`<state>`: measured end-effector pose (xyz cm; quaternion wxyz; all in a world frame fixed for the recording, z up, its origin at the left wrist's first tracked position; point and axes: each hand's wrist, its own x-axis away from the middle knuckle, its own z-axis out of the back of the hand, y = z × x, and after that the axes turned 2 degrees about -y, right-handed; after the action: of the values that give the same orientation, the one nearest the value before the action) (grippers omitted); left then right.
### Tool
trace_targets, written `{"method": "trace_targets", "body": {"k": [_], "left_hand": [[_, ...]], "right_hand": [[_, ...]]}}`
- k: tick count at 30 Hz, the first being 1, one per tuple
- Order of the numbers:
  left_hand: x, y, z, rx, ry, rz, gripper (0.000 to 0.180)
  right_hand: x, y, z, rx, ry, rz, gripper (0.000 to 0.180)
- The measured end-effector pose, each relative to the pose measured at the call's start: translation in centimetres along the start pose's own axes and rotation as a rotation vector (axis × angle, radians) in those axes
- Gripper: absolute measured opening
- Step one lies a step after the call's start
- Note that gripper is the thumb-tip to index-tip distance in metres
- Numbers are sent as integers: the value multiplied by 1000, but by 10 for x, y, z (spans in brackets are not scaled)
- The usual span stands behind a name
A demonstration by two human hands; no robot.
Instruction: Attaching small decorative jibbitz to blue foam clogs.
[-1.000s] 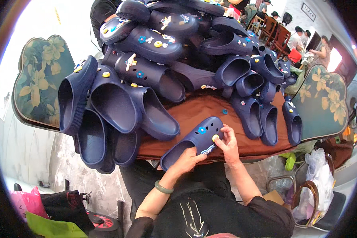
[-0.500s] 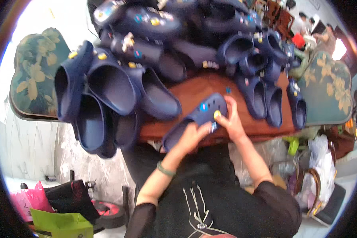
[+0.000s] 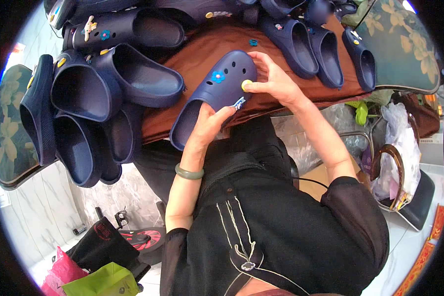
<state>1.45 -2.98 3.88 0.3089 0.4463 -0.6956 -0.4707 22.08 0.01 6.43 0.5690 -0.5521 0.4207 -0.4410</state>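
Observation:
A navy blue foam clog [image 3: 206, 91] is tilted between my hands at the table's near edge, its toe pointing away and right. My left hand [image 3: 202, 129] grips the side of its opening, fingers inside and hidden, thumb beside a small white-and-blue charm [image 3: 239, 103]. At the toe, my right hand [image 3: 279, 88] holds the upper, with the thumb against a round yellow charm [image 3: 246, 86] and the fingers partly behind the toe. A blue flower charm [image 3: 218, 77] sits on the upper among bare holes. Another small blue charm [image 3: 253, 43] lies on the brown cloth.
Stacked navy clogs [image 3: 86, 91] crowd the table's left, and more clogs [image 3: 301, 47] stand at the right. A brown cloth [image 3: 202, 44] covers the middle. Floral-patterned table ends [image 3: 397, 49] show. Bags [image 3: 106, 281] lie lower left; a plastic-wrapped bundle [image 3: 397, 153] stands right.
The head view has tilted down and turned, so the table sits higher in the picture. Both hands keep hold of the clog; my right thumb stays at the yellow charm.

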Motion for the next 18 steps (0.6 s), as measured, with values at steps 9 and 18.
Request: {"method": "trace_targets", "body": {"k": [9, 18], "left_hand": [[-3, 2, 9, -9, -110, 25, 61], [2, 0, 12, -19, -128, -4, 61]], "right_hand": [[3, 16, -9, 347, 225, 181, 69], [28, 38, -20, 706, 287, 845, 25]]}}
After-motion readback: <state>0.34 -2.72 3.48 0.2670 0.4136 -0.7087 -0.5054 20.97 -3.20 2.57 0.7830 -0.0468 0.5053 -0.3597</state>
